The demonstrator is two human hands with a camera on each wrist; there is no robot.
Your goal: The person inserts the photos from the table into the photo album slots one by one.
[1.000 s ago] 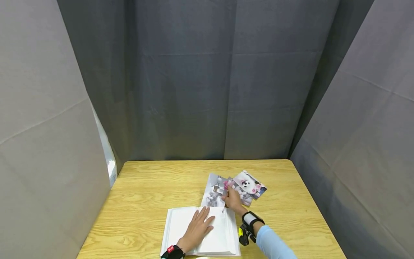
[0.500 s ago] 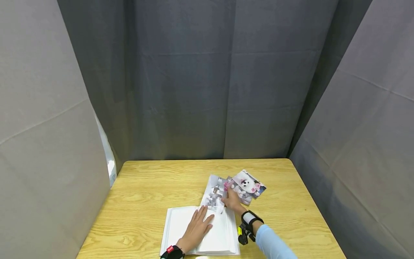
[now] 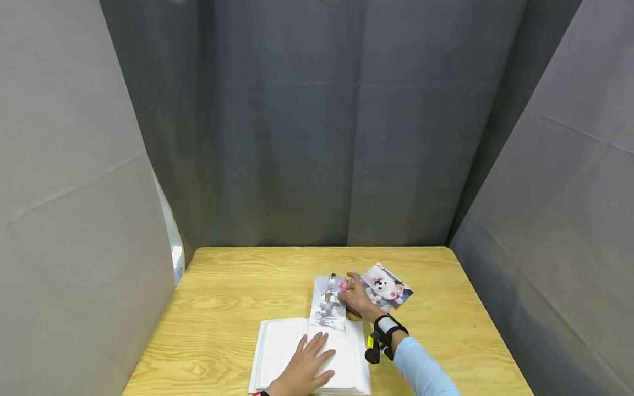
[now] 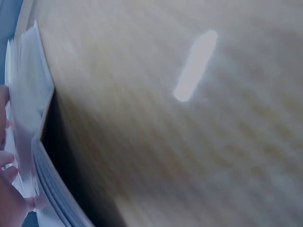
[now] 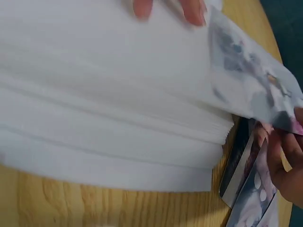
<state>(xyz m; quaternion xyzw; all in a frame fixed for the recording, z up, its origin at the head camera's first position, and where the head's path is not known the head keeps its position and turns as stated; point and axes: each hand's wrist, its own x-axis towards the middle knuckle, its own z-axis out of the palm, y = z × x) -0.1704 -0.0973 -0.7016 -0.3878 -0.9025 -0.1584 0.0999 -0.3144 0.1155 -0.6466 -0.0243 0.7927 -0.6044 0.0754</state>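
An album with white pages [image 3: 277, 341] lies spread on the table. My left hand [image 3: 302, 366] rests on its pages with fingers spread. My right hand [image 3: 359, 297] pinches the right edge of a pale photo print [image 3: 327, 305] with a pink flower patch. The print's near end overlaps the top of the right page; I cannot tell whether it lies on the page or inside a sleeve. In the right wrist view, the print [image 5: 251, 71] slants across the page corner, with the right hand [image 5: 289, 161] at its far edge. The left wrist view shows only part of the left hand [image 4: 9, 189].
Just right of the held print, several other prints overlap, the top one showing a white dog with pink flowers [image 3: 386, 283]. The wooden table [image 3: 223, 297] extends around the album. A dark curtain [image 3: 277, 137] hangs behind, with grey fabric panels on both sides.
The held print has turned straighter, and its near end has come further over the right page. My left hand has slid slightly nearer. The head view has shifted a little.
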